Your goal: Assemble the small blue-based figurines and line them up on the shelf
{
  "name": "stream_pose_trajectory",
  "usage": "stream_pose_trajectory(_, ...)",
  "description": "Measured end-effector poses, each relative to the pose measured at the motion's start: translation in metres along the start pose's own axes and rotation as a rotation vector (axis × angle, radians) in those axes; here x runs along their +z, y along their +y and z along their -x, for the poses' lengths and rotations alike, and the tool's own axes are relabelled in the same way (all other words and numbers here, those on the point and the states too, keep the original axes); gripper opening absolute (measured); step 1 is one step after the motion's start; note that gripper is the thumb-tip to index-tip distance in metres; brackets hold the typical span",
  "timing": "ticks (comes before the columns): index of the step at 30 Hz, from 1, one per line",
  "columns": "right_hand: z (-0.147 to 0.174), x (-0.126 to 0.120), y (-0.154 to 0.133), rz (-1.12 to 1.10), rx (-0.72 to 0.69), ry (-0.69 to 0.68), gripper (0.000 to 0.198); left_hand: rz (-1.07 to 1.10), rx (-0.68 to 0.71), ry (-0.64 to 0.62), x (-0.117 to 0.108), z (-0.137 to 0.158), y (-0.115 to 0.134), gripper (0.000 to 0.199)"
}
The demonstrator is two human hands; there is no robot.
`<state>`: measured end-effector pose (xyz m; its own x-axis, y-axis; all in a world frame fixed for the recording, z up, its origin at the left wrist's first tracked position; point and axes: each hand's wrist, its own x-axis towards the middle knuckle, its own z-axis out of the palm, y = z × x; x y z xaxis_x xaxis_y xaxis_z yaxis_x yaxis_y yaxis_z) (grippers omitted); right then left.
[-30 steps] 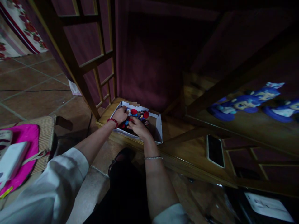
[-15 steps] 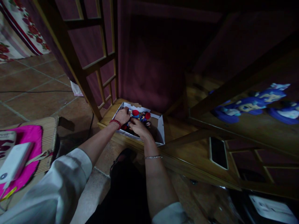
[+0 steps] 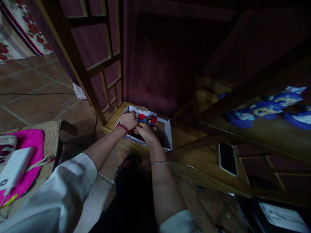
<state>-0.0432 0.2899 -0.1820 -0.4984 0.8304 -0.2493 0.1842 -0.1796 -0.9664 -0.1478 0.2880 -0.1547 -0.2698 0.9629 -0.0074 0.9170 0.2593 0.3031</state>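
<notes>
A white cardboard box (image 3: 167,134) without a lid sits on a wooden shelf (image 3: 184,155). Several small figurines (image 3: 147,119) in red, blue and black lie in its left and middle part, and its brown bottom shows on the right. My left hand (image 3: 128,120), with a red bead bracelet on the wrist, reaches into the left end of the box. Close beside it, my right hand (image 3: 143,131) is over the figurines, its fingers curled down. Both hands' fingers are bent among the figurines, and what they hold, if anything, is hidden.
A smartphone (image 3: 227,159) lies on the shelf to the right. Blue-haired figures (image 3: 264,110) stand behind a wooden bar at the far right. On the left, a stool (image 3: 52,139) carries a pink mat (image 3: 36,152) and a white power bank (image 3: 17,168). A wooden lattice (image 3: 104,61) rises behind the box.
My left hand has shifted slightly right, closer to my right hand. The box and the figurines in it look the same.
</notes>
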Motion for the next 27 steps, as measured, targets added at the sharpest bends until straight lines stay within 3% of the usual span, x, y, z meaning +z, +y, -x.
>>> stream_pose_trajectory(3,0.000,0.001,0.003,0.025,-0.020,-0.054,0.016,0.007,0.041,0.005,0.003,-0.002,-0.002,0.034)
stream_pose_trajectory(9,-0.001,0.000,0.007,0.317,-0.048,0.009,0.017,0.042,0.087,-0.026,0.004,-0.003,-0.003,0.035)
stream_pose_trajectory(17,0.010,-0.008,-0.004,0.536,-0.118,0.070,0.021,0.098,0.117,-0.008,0.009,-0.006,-0.006,0.035)
stream_pose_trajectory(22,0.025,-0.014,-0.015,0.727,-0.136,0.100,0.018,0.348,0.151,-0.084,0.006,-0.006,-0.005,0.032)
stream_pose_trajectory(27,0.032,-0.024,-0.019,0.736,-0.221,0.108,0.020,0.676,0.073,-0.163,0.009,-0.007,-0.006,0.027)
